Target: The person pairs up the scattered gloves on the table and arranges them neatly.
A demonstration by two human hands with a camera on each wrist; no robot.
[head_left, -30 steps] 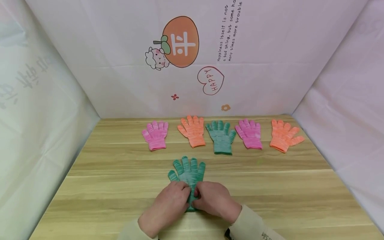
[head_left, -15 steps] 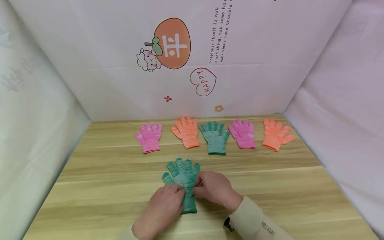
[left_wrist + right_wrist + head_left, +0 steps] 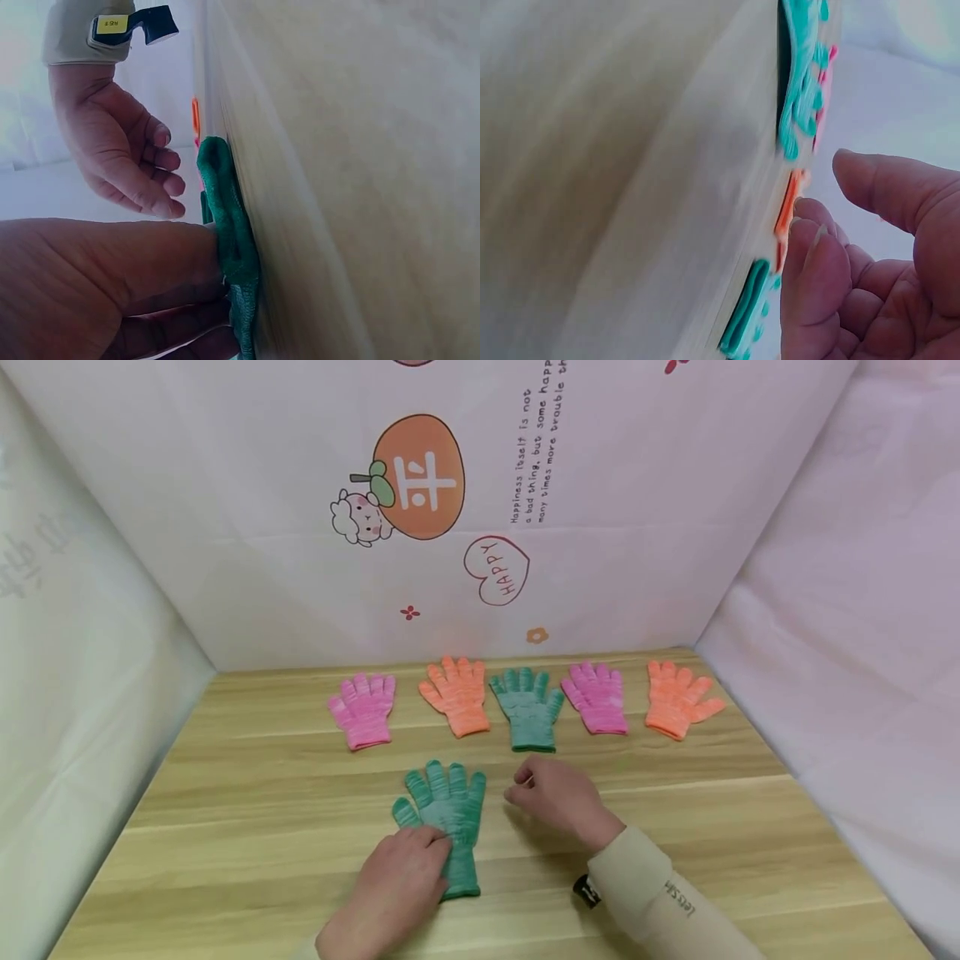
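A green knit glove (image 3: 457,814) lies flat on the table near me, its fingers pointing away and its cuff toward me. My left hand (image 3: 401,877) rests on the left side of its palm and cuff. In the left wrist view, the thumb and fingers touch the glove's cuff edge (image 3: 225,202). To the right of this glove, my right hand (image 3: 558,797) is held above the table, holding nothing. Its thumb and loosely bent fingers (image 3: 817,270) stand apart in the right wrist view.
Along the back edge of the wooden table (image 3: 247,827) lie a pink glove (image 3: 363,710), an orange glove (image 3: 456,697), another green glove (image 3: 528,710), a second pink glove (image 3: 597,697) and a second orange glove (image 3: 677,700). White printed cloth (image 3: 300,602) encloses the back and sides.
My right hand has let go of the near green glove and moved away to the right and forward. My left hand stays on the glove. The head view has shifted slightly.
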